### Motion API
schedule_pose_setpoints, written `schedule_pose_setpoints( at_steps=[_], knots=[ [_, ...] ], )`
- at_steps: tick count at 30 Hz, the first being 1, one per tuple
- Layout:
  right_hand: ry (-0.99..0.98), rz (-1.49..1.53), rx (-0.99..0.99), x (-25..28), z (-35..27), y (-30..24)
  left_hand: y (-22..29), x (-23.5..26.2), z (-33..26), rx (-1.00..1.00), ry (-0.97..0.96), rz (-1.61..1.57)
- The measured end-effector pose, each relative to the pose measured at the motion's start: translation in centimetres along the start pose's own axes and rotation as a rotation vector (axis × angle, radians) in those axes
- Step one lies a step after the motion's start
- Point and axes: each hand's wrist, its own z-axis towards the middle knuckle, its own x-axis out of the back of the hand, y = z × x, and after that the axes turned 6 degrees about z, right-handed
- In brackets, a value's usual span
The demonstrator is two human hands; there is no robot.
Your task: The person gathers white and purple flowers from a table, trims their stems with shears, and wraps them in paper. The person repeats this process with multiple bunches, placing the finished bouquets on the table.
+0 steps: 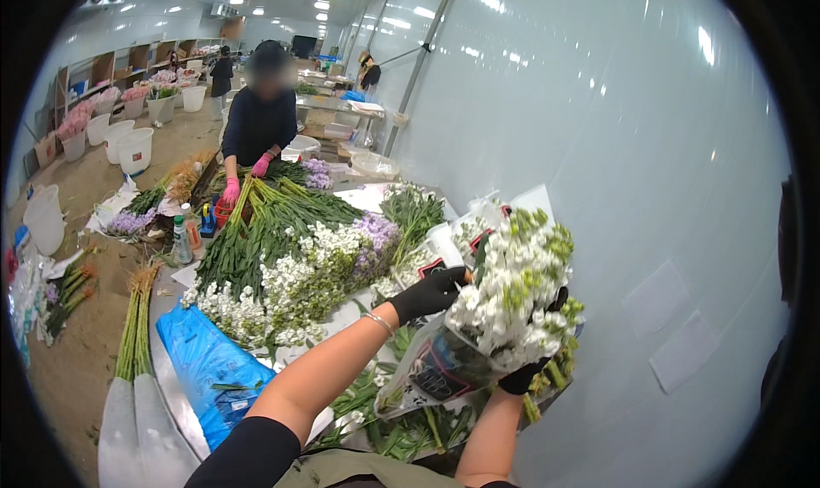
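Steady support from below, a light touch above and a smooth, uncreased sleeve (440,367) would likely best serve this handling of a white bunch (511,304), right of the frame's centre. The bunch sits between two black-gloved hands: the right hand (523,378) curls beneath and behind in a grasp, mostly hidden by it, while the left hand (430,294), fingers bent, reaches its left edge, though whether it pinches anything cannot be told. The sleeve touches the bunch at lower left (a co-worker (263,128) in pink gloves (231,189) handles green stems (249,191), upper left).
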Motion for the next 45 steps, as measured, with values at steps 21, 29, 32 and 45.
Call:
schedule_pose_setpoints(
  at_steps=[21, 29, 32, 45],
  knots=[
    [-0.692, 0.183, -0.062, -16.7, 2.9, -5.9, 10.8, 2.4, -0.1, 0.105, 0.518, -0.139],
    [-0.185, -0.384, 0.428, -23.2, 2.2, -5.9, 12.6, 4.1, 1.9, 0.081, 0.573, -0.096],
    [-0.369, -0.280, 0.446, -22.4, 2.9, -8.0, 13.4, 4.6, 3.0, -0.008, 0.607, 0.023],
    [-0.364, -0.336, 0.426, -25.2, 5.3, -9.0, 12.5, 7.7, 1.7, -0.064, 0.412, -0.467]
  ],
)
